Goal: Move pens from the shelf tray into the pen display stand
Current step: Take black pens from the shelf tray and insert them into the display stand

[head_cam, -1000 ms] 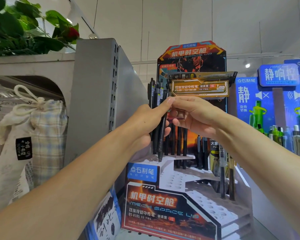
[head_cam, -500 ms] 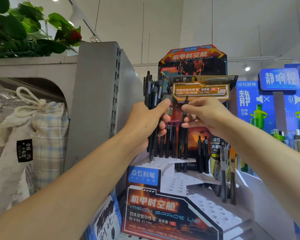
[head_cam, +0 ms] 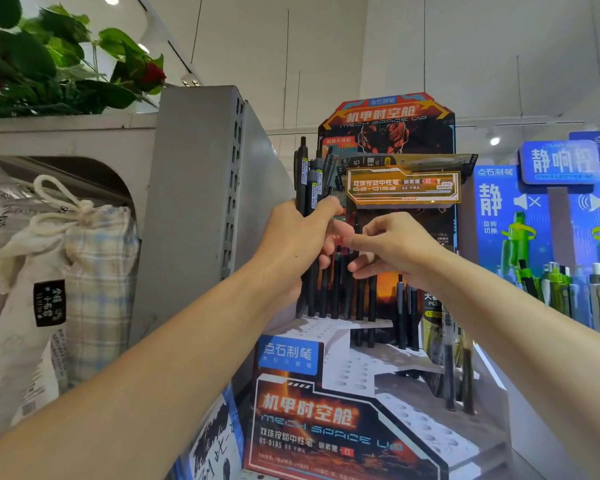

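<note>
Black pens in hand: a bundle of slim black plastic pens (head_cam: 309, 188) stands upright in the left hand (head_cam: 293, 244), fingers and thumb curled round the barrels, caps sticking up above the fist.
Right hand: the right hand (head_cam: 392, 247) hovers just beside the left, thumb and forefinger brought together round the top of one thin black pen (head_cam: 357, 271) that stands in the row; the pinch looks light, and I cannot tell for sure that it is closed on the barrel.
What changed: half a second ago the right fingers were higher, level with the top of the bundle; now they sit lower, over the top tier, and the left fist has lifted a little, so one pen seems to have just gone into a hole.
Display stand: the stepped white cardboard pen display stand (head_cam: 361, 368), printed orange and black, has a row of black pens along its top tier (head_cam: 336, 323) and many empty holes on the lower steps.
Meaning for the task: most of the bundle is not yet placed; the shelf tray is not in view.
Behind: grey metal shelf upright (head_cam: 194, 202), blue pen display (head_cam: 534, 216), checked cloth drawstring bag (head_cam: 94, 271).
</note>
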`<state>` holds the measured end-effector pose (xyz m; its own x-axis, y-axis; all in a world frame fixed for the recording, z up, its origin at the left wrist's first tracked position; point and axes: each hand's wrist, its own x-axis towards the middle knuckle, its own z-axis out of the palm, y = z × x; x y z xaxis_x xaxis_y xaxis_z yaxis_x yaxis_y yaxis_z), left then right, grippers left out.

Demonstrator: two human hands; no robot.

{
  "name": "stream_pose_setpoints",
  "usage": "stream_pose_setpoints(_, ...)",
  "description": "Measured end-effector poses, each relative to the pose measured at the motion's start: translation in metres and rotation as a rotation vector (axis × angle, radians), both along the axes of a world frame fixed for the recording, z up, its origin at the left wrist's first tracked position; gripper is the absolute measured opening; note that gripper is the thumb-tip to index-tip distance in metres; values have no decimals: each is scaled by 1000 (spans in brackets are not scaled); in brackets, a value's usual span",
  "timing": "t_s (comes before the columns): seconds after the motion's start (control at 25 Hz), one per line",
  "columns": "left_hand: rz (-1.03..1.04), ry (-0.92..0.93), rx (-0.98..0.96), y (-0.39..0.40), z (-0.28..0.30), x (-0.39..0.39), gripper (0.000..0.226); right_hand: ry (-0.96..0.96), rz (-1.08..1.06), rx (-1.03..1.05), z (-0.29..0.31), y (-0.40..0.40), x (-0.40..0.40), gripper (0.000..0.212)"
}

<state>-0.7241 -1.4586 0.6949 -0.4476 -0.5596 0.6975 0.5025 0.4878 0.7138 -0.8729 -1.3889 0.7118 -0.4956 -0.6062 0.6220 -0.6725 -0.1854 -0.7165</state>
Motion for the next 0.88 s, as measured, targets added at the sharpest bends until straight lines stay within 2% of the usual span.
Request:
stream_pose_setpoints(0.24, 14, 4, -32, 0, -3, -1, 21, 213, -201, 229, -15, -7, -6, 30)
stream_pose_setpoints(0.44, 16, -12, 26, -1, -3, -2, 24, 194, -151, 285, -12, -5, -8, 27)
stream_pose_setpoints(0.64, 10, -13, 29, 0, -3, -2, 22, 385, -338, 329, -15, -10, -3, 39)
stream_pose_setpoints(0.88, 25, -26, 13, 2, -3, -3, 25, 143, -83, 286, -19, -10, -7, 28)
